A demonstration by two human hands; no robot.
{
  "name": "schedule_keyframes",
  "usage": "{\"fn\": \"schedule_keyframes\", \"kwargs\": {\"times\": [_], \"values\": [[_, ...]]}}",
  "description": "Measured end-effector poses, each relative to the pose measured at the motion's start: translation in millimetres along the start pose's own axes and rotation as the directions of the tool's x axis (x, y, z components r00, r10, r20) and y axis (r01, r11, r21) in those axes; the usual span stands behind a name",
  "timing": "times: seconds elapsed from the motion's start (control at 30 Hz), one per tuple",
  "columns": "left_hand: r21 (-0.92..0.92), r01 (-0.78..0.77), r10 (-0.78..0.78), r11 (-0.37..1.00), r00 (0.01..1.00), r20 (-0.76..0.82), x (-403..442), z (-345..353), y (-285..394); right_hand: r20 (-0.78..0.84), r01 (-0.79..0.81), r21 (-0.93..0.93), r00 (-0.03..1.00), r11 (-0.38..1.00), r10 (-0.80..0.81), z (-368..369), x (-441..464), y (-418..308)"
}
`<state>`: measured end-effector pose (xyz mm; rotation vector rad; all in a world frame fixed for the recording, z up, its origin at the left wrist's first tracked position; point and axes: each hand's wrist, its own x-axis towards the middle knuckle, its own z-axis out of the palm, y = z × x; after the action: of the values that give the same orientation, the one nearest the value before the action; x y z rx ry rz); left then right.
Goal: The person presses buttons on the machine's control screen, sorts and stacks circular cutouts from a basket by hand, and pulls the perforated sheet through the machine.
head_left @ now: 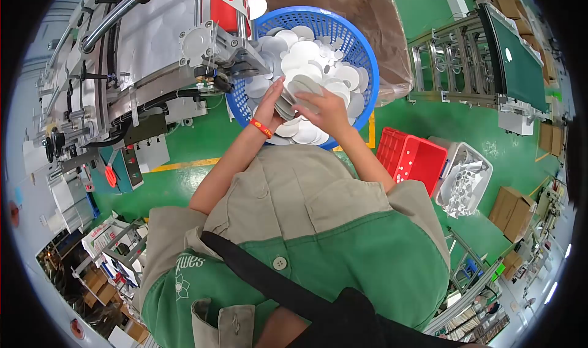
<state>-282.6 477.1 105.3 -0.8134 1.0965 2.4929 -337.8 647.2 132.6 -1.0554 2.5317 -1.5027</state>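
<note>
A round blue plastic basket [365,48] holds a heap of white and grey discs [301,55] of several sizes. Over its near part, my left hand [269,108], with a red and yellow band on the wrist, is closed around the side of a stack of discs [284,106]. Facing it from the right, my right hand [327,110] has its fingers and thumb on grey discs [305,86] at the same stack. My palms partly hide the held discs, and the two hands are close together.
A metal machine [165,60] stands left of the basket, its end reaching over the rim. Behind is a brown-lined container [392,41]. To the right are a red crate [422,158], a white bin [484,182] of scraps and a conveyor frame [453,60].
</note>
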Motion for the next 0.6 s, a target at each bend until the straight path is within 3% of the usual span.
{"fn": "schedule_keyframes", "kwargs": {"times": [0.13, 0.2, 0.33, 0.37, 0.4, 0.47, 0.53, 0.6], "values": [[-0.076, 0.051, -0.043, 0.996, 0.995, 0.094, -0.5, -2.5, 2.0, -0.045, -0.029, 0.066, 0.998, 0.997, 0.032, 7.4, -2.4, 15.7], [-0.054, 0.048, -0.042, 0.997, 0.993, 0.106, -2.0, -1.6, 2.8, -0.039, -0.202, 0.181, 0.976, 0.962, 0.213, 8.5, -2.2, 22.4], [-0.077, 0.033, -0.027, 0.996, 0.996, 0.08, 2.4, -2.9, -3.5, -0.108, -0.048, 0.056, 0.993, 0.997, 0.053, 9.7, 2.2, 15.1], [-0.09, 0.028, -0.023, 0.996, 0.998, 0.058, 2.9, -2.4, -4.5, -0.091, -0.126, 0.11, 0.986, 0.986, 0.136, 11.2, 1.0, 12.3], [-0.213, 0.141, -0.114, 0.967, 0.984, 0.134, 8.4, -5.3, 0.0, -0.07, -0.204, 0.162, 0.974, 0.965, 0.217, 12.2, 0.3, 10.5], [-0.234, 0.088, -0.07, 0.968, 0.994, 0.083, 7.4, -8.6, -4.4, -0.127, -0.179, 0.125, 0.973, 0.976, 0.195, 17.6, 0.4, 18.3], [-0.285, 0.04, -0.036, 0.958, 0.999, 0.02, 9.4, -14.2, -7.8, -0.339, -0.078, 0.051, 0.936, 0.996, 0.091, 18.7, 4.4, 19.1], [-0.235, 0.025, -0.035, 0.972, 0.999, -0.04, 9.1, -13.9, -8.5, -0.348, -0.105, 0.038, 0.931, 0.994, 0.112, 15.3, 1.0, 13.7]]}}
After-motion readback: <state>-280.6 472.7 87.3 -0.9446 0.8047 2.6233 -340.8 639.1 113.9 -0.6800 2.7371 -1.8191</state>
